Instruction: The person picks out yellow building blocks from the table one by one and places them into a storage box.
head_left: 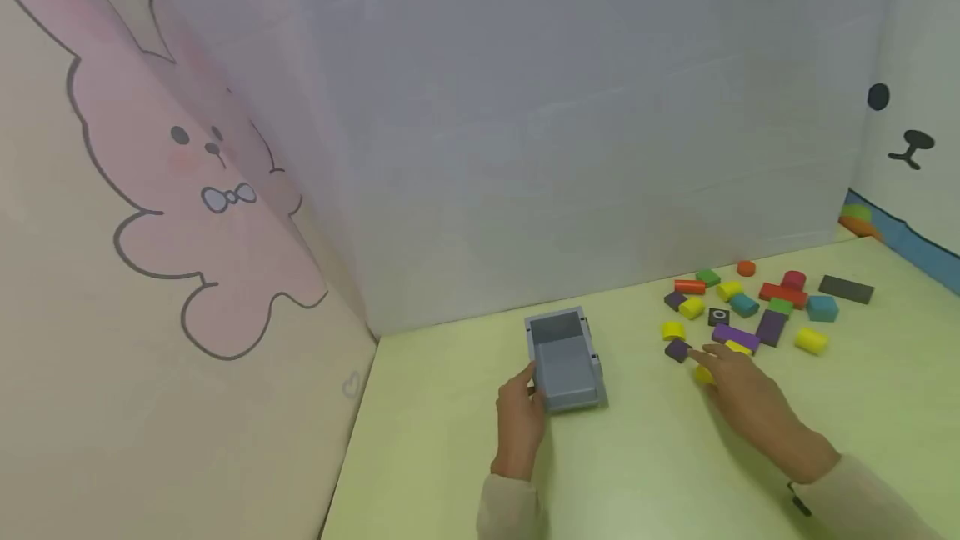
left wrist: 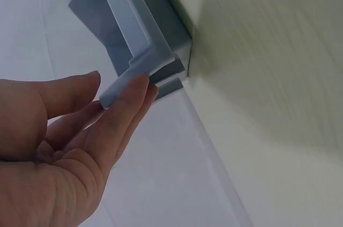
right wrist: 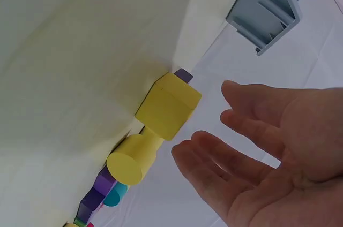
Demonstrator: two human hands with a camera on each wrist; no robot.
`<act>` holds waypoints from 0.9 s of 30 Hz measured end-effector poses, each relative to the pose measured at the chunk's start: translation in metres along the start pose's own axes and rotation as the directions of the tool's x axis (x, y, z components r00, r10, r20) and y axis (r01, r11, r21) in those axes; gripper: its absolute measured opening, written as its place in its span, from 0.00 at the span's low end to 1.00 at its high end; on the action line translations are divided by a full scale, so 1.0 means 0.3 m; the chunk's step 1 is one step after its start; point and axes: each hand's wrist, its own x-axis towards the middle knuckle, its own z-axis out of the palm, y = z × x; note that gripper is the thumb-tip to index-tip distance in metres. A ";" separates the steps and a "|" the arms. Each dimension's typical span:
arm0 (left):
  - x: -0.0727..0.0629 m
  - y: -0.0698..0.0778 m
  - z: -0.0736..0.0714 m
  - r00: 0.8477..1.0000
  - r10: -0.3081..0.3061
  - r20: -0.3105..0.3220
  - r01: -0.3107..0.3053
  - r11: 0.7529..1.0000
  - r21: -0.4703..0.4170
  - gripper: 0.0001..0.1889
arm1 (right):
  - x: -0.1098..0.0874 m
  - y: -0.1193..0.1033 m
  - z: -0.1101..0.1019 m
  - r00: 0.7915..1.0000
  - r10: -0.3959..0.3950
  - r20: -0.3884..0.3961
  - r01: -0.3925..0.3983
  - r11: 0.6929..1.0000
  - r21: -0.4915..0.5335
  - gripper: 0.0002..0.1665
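Observation:
An open-topped grey plastic box (head_left: pixel 566 365) stands on the table near the middle. At its near left corner my left hand (head_left: pixel 520 422) holds the rim, the fingers along the outside and the thumb close by, as the left wrist view shows at the box corner (left wrist: pixel 155 50). My right hand (head_left: pixel 750 398) hovers over the near edge of a group of coloured blocks, fingers loosely bent and apart. In the right wrist view a yellow block (right wrist: pixel 169 104) and a yellow cylinder (right wrist: pixel 133 158) lie just beyond its fingertips, with nothing in its grasp. A dark purple block (head_left: pixel 678 350) lies nearby.
Several more blocks spread to the right, among them a purple bar (head_left: pixel 736 337), a teal block (head_left: pixel 822 308), a red bar (head_left: pixel 783 296) and a dark flat bar (head_left: pixel 846 289). A pale cloth (head_left: pixel 600 148) hangs along the table's back edge.

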 end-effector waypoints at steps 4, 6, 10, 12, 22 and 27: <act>0.013 -0.001 0.010 1.000 0.011 -0.027 -0.009 0.998 0.059 0.22 | 0.000 0.007 -0.003 1.000 -0.005 0.007 0.005 1.000 0.020 0.28; 0.018 -0.001 0.013 0.999 0.017 -0.042 -0.014 0.998 0.063 0.21 | 0.003 0.011 -0.003 1.000 -0.012 0.002 0.012 1.000 0.025 0.27; 0.027 -0.003 0.016 0.996 0.031 -0.080 -0.026 0.997 0.068 0.20 | 0.014 0.020 0.002 0.999 -0.034 -0.019 0.034 0.999 0.029 0.25; 0.032 -0.006 0.018 0.994 0.036 -0.100 -0.030 0.997 0.066 0.19 | 0.020 0.024 0.007 0.999 -0.040 -0.025 0.041 0.999 0.027 0.24; 0.040 -0.034 0.029 0.990 0.037 -0.139 -0.030 0.998 0.053 0.19 | 0.038 0.050 0.031 0.998 -0.059 -0.010 0.059 0.996 0.067 0.13; 0.047 -0.032 0.028 0.990 0.036 -0.134 -0.030 0.998 0.047 0.19 | 0.053 0.049 0.027 0.998 -0.060 -0.005 0.060 0.994 0.086 0.15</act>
